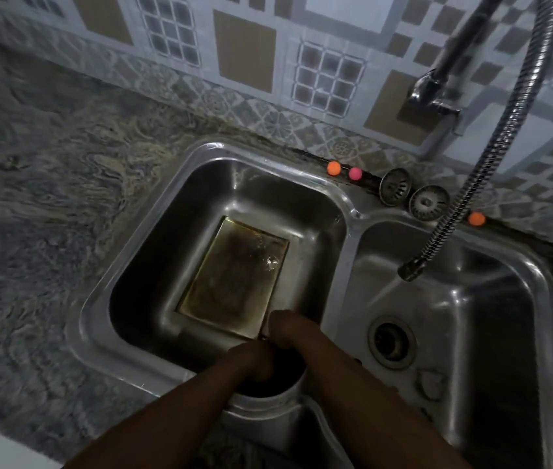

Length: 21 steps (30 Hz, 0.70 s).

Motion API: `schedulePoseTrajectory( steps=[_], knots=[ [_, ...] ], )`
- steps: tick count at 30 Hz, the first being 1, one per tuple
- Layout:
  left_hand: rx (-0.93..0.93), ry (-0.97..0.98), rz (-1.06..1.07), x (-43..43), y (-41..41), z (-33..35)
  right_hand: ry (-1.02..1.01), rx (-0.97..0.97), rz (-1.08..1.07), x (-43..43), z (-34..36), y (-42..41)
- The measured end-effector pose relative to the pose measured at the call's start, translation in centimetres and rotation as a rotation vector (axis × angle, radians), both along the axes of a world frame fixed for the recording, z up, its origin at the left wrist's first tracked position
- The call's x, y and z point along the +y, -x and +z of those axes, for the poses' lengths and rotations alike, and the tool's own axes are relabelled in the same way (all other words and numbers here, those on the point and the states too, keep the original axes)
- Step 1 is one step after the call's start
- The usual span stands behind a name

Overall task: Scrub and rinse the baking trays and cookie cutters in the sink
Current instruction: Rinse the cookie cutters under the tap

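Tray (231, 275) lies in basin (153, 238), margins free; left hand (251, 362) and right hand (288, 330) at near corner, grips unclear.

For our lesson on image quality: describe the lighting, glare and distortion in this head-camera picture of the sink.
Head view: dim overall, left hand and right hand lost in shadow; glare on the sink rim, a glint on the baking tray; wide-angle bending curves the wall tiles.

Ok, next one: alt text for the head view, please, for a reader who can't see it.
A stained rectangular metal baking tray lies flat in the left basin of a stainless steel double sink, while the left hand and right hand meet at the near rim above a white round container. A flexible metal tap hose hangs over the right basin.
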<state>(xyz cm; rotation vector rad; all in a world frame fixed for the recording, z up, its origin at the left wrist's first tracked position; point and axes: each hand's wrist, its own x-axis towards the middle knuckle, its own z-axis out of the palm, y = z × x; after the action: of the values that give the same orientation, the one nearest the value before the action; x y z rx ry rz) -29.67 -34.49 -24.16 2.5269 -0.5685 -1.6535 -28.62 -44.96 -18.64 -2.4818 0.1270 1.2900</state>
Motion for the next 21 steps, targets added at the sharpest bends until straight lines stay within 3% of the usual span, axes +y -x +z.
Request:
schedulePoseTrajectory(
  steps=[7,16,18,21],
  knots=[
    [-0.044,0.03,-0.098,-0.8,0.1,0.3,0.069,-0.02,0.056,-1.6,0.8,-0.7],
    [-0.102,0.097,0.029,-0.5,1.0,0.0,0.049,-0.023,0.12,-1.4,0.0,-0.3],
    [-0.113,0.18,0.062,-0.5,0.9,1.2,0.003,-0.075,0.096,-2.2,0.6,-0.6],
    [-0.124,0.467,0.214,-0.7,0.0,4.6,-0.132,-0.223,-0.108,-4.2,2.6,-0.2]
  ],
)
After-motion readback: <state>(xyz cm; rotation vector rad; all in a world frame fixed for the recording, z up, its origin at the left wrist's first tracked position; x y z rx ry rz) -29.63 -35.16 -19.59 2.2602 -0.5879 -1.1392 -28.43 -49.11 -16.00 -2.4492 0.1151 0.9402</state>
